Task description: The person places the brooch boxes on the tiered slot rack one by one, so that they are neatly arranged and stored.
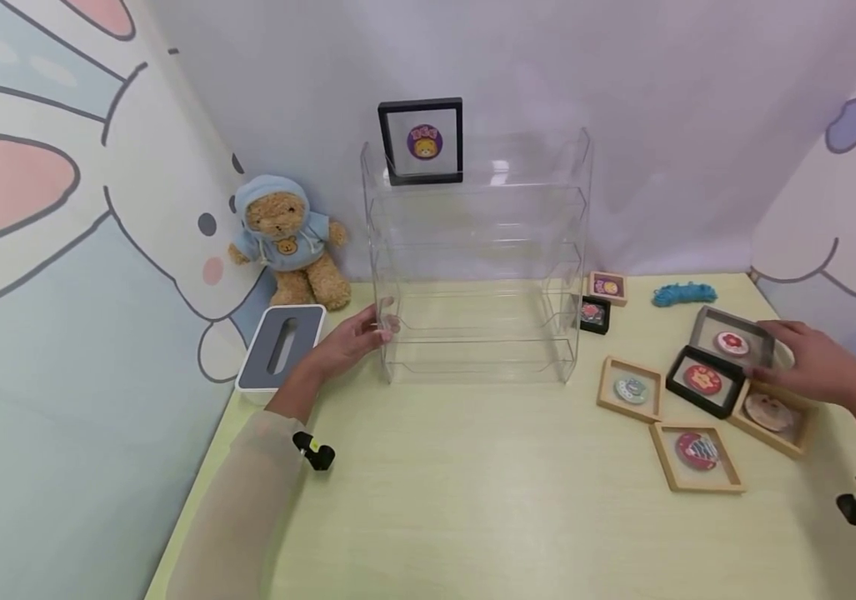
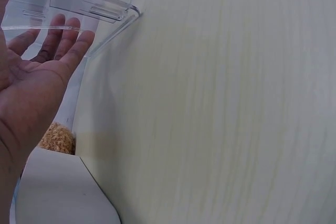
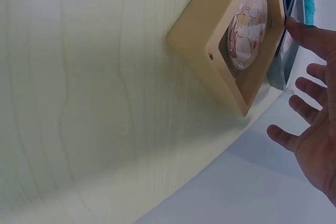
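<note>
A clear acrylic rack point(image 1: 473, 360) with several tiers stands on the table. My left hand point(image 1: 356, 335) is at its left side, fingertips point(image 2: 86, 36) overlapping the clear panel in the left wrist view, palm turned up. Over on the right, my right hand point(image 1: 810, 362) reaches to the right edge of a grey frame point(image 1: 700, 329) holding a round badge with a red flower. In the right wrist view its thumb lies at the frame edges while the other fingers point(image 3: 304, 108) spread apart. Below lie a black frame point(image 1: 673, 377) and a wooden frame point(image 1: 803, 446) with badges.
A black frame point(image 1: 422, 104) with a bear badge sits in the rack's top tier. Two wooden frames point(image 1: 604, 404) point(image 1: 735, 486) lie nearer me, and two small frames point(image 1: 623, 298) point(image 1: 597, 327) beside the rack. Blue cord point(image 1: 684, 293), a teddy bear point(image 1: 288, 242) and a tissue box point(image 1: 258, 358) stand around.
</note>
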Demonstrator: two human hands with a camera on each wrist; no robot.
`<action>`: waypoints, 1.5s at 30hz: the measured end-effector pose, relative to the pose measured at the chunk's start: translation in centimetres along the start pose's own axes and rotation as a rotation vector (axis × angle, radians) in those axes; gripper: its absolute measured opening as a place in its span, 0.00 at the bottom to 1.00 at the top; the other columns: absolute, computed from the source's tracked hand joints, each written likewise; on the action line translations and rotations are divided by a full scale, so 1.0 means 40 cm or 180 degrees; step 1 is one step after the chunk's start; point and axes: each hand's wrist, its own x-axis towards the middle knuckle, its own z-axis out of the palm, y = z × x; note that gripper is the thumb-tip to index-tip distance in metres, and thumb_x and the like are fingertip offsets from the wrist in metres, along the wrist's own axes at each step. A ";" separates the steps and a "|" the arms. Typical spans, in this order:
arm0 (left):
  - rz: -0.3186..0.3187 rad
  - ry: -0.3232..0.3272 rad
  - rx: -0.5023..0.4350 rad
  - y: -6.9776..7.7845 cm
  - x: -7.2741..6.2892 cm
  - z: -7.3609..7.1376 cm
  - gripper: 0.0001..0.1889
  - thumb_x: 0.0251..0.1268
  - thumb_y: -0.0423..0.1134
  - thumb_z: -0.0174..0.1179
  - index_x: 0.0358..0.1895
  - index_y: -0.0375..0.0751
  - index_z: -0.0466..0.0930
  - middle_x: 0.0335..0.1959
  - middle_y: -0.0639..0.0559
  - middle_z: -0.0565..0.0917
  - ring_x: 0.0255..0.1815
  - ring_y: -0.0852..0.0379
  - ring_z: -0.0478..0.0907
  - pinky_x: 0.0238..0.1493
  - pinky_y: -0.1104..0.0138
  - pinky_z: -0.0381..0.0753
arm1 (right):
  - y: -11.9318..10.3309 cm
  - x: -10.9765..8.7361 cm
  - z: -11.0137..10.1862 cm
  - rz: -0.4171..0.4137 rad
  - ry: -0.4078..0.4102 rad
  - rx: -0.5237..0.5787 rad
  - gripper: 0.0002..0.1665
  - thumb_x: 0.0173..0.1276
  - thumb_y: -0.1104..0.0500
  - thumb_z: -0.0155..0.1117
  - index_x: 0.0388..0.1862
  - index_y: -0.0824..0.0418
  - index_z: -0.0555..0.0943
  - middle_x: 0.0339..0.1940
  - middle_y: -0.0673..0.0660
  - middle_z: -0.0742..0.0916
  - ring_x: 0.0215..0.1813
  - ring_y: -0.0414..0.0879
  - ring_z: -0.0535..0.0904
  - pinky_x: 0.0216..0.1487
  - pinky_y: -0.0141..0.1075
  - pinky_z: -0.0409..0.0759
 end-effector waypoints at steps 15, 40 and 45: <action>0.0009 0.0026 0.0011 -0.005 0.002 -0.001 0.40 0.89 0.38 0.55 0.93 0.47 0.45 0.83 0.30 0.68 0.86 0.36 0.65 0.84 0.54 0.69 | 0.014 0.035 -0.002 0.0264 -0.0500 0.0331 0.66 0.74 0.44 0.73 0.83 0.84 0.46 0.72 0.96 0.56 0.66 0.94 0.62 0.65 0.87 0.67; -0.0038 0.0028 -0.0178 0.006 0.001 0.013 0.39 0.89 0.33 0.52 0.93 0.48 0.46 0.82 0.29 0.66 0.87 0.30 0.62 0.89 0.43 0.60 | 0.027 0.057 0.033 0.0485 -0.0369 0.0405 0.74 0.73 0.36 0.74 0.85 0.83 0.39 0.71 0.97 0.54 0.65 0.94 0.60 0.65 0.87 0.67; -0.0052 0.0052 -0.0144 0.004 -0.004 0.011 0.40 0.89 0.36 0.54 0.94 0.49 0.45 0.84 0.29 0.65 0.87 0.31 0.62 0.90 0.42 0.58 | 0.017 0.065 0.040 0.0437 -0.0018 0.0348 0.78 0.68 0.36 0.80 0.85 0.84 0.42 0.70 0.97 0.55 0.63 0.91 0.62 0.62 0.86 0.69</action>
